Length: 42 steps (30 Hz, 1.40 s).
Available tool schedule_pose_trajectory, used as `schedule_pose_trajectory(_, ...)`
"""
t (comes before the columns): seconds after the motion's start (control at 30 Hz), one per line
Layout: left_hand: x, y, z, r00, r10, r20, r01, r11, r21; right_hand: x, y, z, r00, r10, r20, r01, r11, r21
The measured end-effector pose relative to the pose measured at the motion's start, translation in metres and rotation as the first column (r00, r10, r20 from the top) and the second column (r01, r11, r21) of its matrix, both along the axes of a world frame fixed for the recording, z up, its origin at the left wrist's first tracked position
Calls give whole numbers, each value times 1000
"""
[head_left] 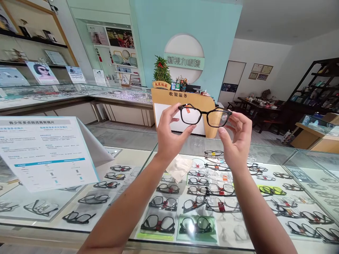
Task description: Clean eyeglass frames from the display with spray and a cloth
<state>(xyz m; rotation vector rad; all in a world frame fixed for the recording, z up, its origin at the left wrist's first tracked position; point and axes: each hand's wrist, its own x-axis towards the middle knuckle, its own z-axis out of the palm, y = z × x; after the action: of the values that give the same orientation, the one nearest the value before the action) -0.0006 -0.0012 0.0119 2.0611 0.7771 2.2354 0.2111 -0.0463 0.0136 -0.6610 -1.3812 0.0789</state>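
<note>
A pair of black-framed eyeglasses (203,113) is held up in the air above the glass display case (156,155). My left hand (173,132) pinches the frame at its left side, thumb below and fingers behind. At the right side of the frame, my right hand (237,139) grips it between thumb and fingers. A small red-orange tag shows at the left lens, and faint print marks the right one. Beneath my left hand, a cream cleaning cloth (178,167) lies on the case, partly covered by the hand.
Many eyeglasses (159,224) sit in rows in the case. A folded white sign (47,151) stands on the left. Behind is a wooden cashier counter (182,93) with a potted plant (161,70). A dark table (261,106) stands at the back right.
</note>
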Motion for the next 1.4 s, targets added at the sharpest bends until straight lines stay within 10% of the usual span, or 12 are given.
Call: schedule_pose_trajectory(1.4, 17, -10, -5, 997, -69, -33, 66, 994, -91, 11, -8, 19, 919, 219, -329, -277, 950, -141)
